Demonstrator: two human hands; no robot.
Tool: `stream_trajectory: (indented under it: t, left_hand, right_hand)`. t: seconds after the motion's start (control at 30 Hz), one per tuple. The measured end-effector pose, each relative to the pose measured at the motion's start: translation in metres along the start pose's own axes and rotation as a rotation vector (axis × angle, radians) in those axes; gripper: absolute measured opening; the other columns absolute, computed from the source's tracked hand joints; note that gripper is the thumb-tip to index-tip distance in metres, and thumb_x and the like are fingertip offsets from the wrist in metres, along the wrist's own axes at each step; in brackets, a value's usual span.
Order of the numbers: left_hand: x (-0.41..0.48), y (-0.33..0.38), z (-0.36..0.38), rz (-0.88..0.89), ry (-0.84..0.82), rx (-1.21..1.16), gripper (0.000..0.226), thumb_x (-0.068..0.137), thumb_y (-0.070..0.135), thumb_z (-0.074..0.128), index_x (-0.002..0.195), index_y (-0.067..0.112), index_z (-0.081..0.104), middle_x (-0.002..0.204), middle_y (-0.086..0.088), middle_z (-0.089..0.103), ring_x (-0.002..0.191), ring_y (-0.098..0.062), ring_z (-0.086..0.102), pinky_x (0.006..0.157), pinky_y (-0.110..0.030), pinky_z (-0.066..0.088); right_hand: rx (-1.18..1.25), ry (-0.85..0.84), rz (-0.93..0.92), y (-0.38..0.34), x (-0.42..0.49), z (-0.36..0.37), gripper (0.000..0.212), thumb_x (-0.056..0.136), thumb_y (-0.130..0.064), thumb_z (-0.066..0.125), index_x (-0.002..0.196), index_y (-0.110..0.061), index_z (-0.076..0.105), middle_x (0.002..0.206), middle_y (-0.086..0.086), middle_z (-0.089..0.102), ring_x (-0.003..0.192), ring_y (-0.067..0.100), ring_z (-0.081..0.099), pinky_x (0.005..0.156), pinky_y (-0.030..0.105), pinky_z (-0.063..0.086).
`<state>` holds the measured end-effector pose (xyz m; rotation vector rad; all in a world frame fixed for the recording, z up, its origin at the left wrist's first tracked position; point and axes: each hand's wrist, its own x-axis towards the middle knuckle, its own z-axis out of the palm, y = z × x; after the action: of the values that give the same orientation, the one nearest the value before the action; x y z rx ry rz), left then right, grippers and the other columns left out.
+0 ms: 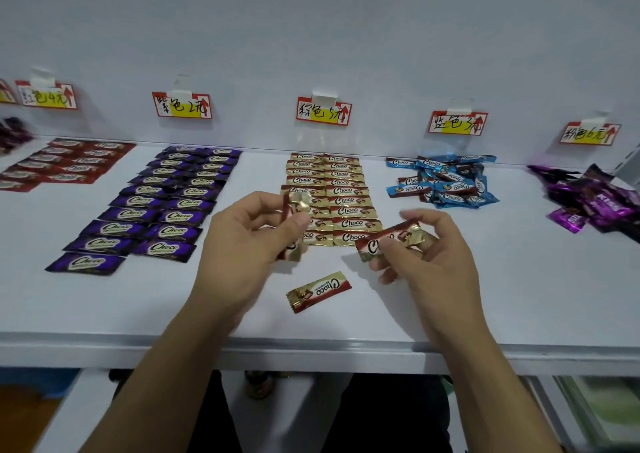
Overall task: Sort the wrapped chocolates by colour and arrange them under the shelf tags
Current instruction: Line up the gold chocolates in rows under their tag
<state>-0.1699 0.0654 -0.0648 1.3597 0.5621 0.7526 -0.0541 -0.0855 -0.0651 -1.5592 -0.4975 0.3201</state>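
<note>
The shelf (485, 296) is plain white, the back wall (311, 36) a pale bluish white. Each of the shelf tags (323, 111) has a red border, a white-and-yellow face, black handwriting and a red arrow. The dark red chocolates (69, 165) carry a pale logo band. The purple chocolates (156, 210) bear a cream patch with dark "Choco" script, and the gold chocolates (343, 189) a white one. The blue chocolates (446, 182) are sky blue with white patches and dark brown parts — the magenta chocolates (595, 199) glossy violet-pink. The loose chocolate (318, 291) is gold, white and dark red, like the red-and-gold chocolate (391, 239) in the right hand (433, 251). The left hand (242, 241) holds a shiny gold chocolate (294, 206) with a dark red edge.
</note>
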Motion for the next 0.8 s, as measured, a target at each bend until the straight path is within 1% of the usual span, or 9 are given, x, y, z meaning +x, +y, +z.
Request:
stream_trajectory:
  t: [0.07, 0.13, 0.2, 0.3, 0.33, 0.4, 0.5, 0.67, 0.8]
  left_hand:
    - [0.001, -0.006, -0.001, 0.073, -0.036, 0.261, 0.017, 0.084, 0.018, 0.068, 0.099, 0.025, 0.073, 0.092, 0.006, 0.072, 0.083, -0.005, 0.067, 0.07, -0.017, 0.052]
    - [0.002, -0.011, -0.002, 0.19, -0.078, 0.642, 0.021, 0.093, 0.02, 0.06, 0.108, 0.03, 0.071, 0.097, 0.017, 0.066, 0.09, 0.004, 0.059, 0.072, -0.005, 0.043]
    - [0.001, -0.013, -0.001, 0.222, -0.137, 0.846, 0.026, 0.095, 0.025, 0.056, 0.117, 0.031, 0.067, 0.104, 0.016, 0.062, 0.096, 0.0, 0.056, 0.075, -0.008, 0.042]
    - [0.001, -0.019, 0.0, 0.252, -0.117, 1.095, 0.03, 0.094, 0.036, 0.054, 0.123, 0.034, 0.062, 0.118, 0.012, 0.057, 0.107, -0.004, 0.044, 0.088, -0.024, 0.041]
    - [0.001, -0.02, 0.0, 0.312, -0.062, 1.135, 0.029, 0.094, 0.038, 0.054, 0.122, 0.033, 0.062, 0.12, 0.01, 0.056, 0.111, -0.006, 0.039, 0.09, -0.028, 0.039]
    - [-0.005, -0.02, -0.003, 0.465, 0.058, 1.094, 0.026, 0.094, 0.035, 0.054, 0.114, 0.027, 0.066, 0.118, 0.007, 0.059, 0.114, -0.01, 0.036, 0.09, -0.034, 0.037]
    - [-0.016, -0.023, -0.009, 0.589, 0.078, 1.071, 0.025, 0.09, 0.033, 0.052, 0.103, 0.021, 0.07, 0.108, 0.005, 0.065, 0.107, -0.014, 0.045, 0.084, -0.034, 0.038]
    - [-0.022, -0.029, -0.012, 0.583, -0.147, 1.197, 0.03, 0.09, 0.038, 0.046, 0.098, 0.025, 0.072, 0.102, 0.011, 0.066, 0.096, -0.01, 0.052, 0.075, -0.031, 0.039]
    - [-0.024, -0.032, -0.012, 0.563, -0.207, 1.264, 0.037, 0.091, 0.036, 0.039, 0.105, 0.023, 0.072, 0.107, 0.009, 0.067, 0.095, -0.01, 0.055, 0.073, -0.025, 0.033]
  right_hand:
    - [-0.13, 0.053, -0.039, 0.003, 0.001, 0.001, 0.033, 0.087, -0.014, 0.066, 0.11, -0.035, 0.057, 0.078, -0.01, 0.072, 0.062, 0.01, 0.068, 0.053, 0.022, 0.054]
    - [-0.291, 0.063, -0.078, 0.008, 0.003, 0.003, 0.018, 0.086, -0.018, 0.067, 0.095, -0.034, 0.065, 0.077, -0.019, 0.07, 0.066, 0.003, 0.066, 0.06, 0.024, 0.054]
    - [-0.372, 0.038, -0.06, 0.012, 0.004, 0.005, 0.011, 0.085, -0.021, 0.068, 0.085, -0.032, 0.066, 0.074, -0.025, 0.068, 0.071, 0.001, 0.065, 0.064, 0.029, 0.057]
    - [-0.561, -0.029, -0.083, 0.015, 0.006, 0.009, 0.008, 0.084, -0.029, 0.069, 0.085, -0.033, 0.063, 0.084, -0.02, 0.069, 0.079, 0.01, 0.065, 0.069, 0.036, 0.056]
    - [-0.674, -0.054, -0.104, 0.016, 0.005, 0.01, 0.008, 0.085, -0.033, 0.068, 0.091, -0.036, 0.064, 0.094, -0.018, 0.068, 0.087, 0.009, 0.061, 0.074, 0.032, 0.054]
    - [-0.853, -0.048, -0.141, 0.021, 0.001, 0.01, 0.024, 0.086, -0.043, 0.064, 0.11, -0.039, 0.065, 0.115, -0.013, 0.061, 0.103, 0.004, 0.047, 0.082, 0.023, 0.044]
    - [-0.942, 0.08, -0.235, 0.024, -0.012, 0.003, 0.036, 0.084, -0.046, 0.064, 0.119, -0.035, 0.065, 0.135, -0.006, 0.05, 0.12, 0.009, 0.033, 0.093, 0.03, 0.04]
    - [-1.114, 0.05, -0.479, 0.035, -0.024, 0.002, 0.03, 0.084, -0.044, 0.054, 0.104, -0.029, 0.071, 0.113, -0.009, 0.066, 0.106, 0.006, 0.044, 0.084, 0.027, 0.038]
    - [-1.203, -0.02, -0.494, 0.038, -0.026, 0.003, 0.038, 0.091, -0.044, 0.041, 0.109, -0.028, 0.071, 0.111, -0.012, 0.068, 0.104, 0.009, 0.053, 0.087, 0.032, 0.048]
